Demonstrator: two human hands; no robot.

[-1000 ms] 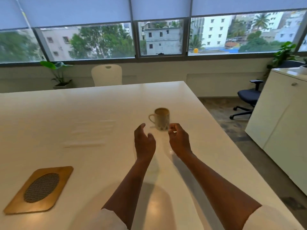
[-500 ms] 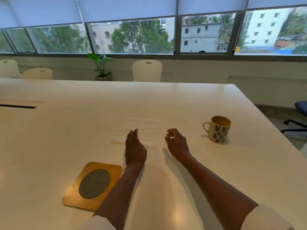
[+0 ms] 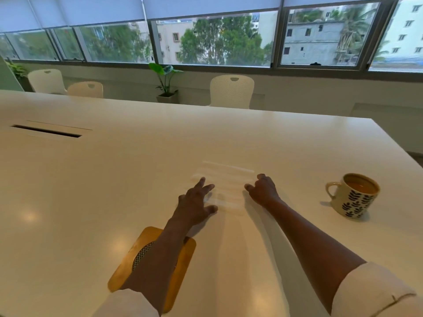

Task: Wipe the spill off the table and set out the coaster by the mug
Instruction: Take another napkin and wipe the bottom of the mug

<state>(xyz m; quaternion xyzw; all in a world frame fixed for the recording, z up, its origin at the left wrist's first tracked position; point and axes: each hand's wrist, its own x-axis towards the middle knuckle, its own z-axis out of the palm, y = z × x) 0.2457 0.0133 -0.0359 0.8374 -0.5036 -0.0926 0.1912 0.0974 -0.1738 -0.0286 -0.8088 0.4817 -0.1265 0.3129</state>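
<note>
Coaster [image 3: 183,259]: rounded wood, mesh oval | mug [image 3: 353,195]: glazed, leaf-print | table [image 3: 114,179]: glossy

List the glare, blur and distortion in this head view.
Head view: soft ceiling-light glare spots on the table; the left hand is slightly motion-blurred, and the white paper towel is streaked and hard to tell from the tabletop; the wide-angle lens tilts the window frames; the mug and coaster stay fairly sharp.

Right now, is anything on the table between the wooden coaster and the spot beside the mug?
No object stands there. The coaster lies under the left forearm; the table between it and the mug is crossed only by the right forearm.
</note>
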